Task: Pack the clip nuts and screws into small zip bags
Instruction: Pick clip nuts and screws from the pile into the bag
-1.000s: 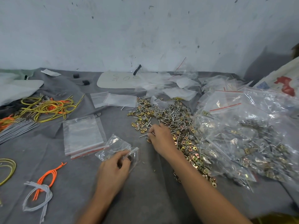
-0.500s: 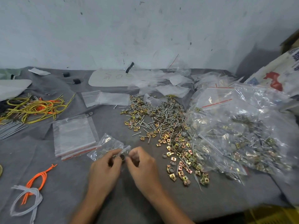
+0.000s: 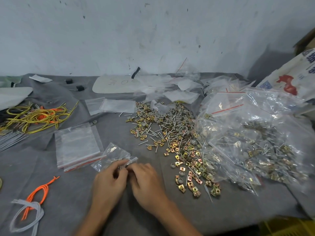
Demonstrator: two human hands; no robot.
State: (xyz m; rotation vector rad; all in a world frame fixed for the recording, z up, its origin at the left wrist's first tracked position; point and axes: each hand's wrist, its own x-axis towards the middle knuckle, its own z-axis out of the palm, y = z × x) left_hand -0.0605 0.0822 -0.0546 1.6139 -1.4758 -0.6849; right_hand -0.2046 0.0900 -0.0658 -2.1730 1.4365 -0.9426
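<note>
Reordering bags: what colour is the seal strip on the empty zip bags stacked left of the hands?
Red, along the near edge of the bag stack; head view.

Right hand (image 3: 146,181) off the loose pile (image 3: 172,142) — now at lower centre, meeting left hand (image 3: 109,181) at small zip bag (image 3: 114,156) mouth.

loose hardware heap, one bag part-filled
brass-coloured clip nuts (image 3: 185,155) and silver screws (image 3: 172,121) lie mixed in a spread heap right of centre; a clear small zip bag (image 3: 112,155), crumpled and holding a few pieces, lies near the front, touching a flat stack of empty zip bags (image 3: 76,143).
</note>
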